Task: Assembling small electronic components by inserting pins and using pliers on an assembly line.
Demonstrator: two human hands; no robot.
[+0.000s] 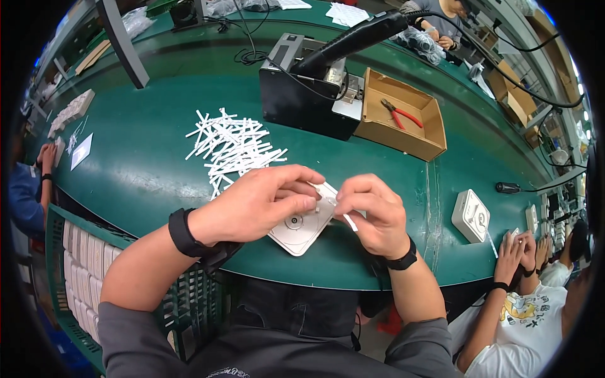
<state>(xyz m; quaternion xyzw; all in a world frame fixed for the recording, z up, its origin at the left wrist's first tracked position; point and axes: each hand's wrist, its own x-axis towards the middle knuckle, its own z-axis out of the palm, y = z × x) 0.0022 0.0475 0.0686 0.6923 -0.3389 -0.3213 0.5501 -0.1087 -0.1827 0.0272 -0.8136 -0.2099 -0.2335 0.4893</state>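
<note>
A flat white square device (301, 242) with rounded corners and a round mark lies on the green bench in front of me. My left hand (261, 200) is closed over its far left part, thumb on the top face and fingers curled at the far edge. My right hand (377, 217) pinches a short white strip (351, 222) at the device's right side. Part of the strip is hidden by the fingers. Just beyond my left hand spreads a loose pile of similar white strips (234, 146).
A black machine (309, 94) stands at the back beside a cardboard tray (403, 148) holding red-handled pliers (401, 114). A white square unit (471, 216) sits to the right, near a co-worker's hands (513, 255). At lower left, a green crate (60, 277) holds several white units.
</note>
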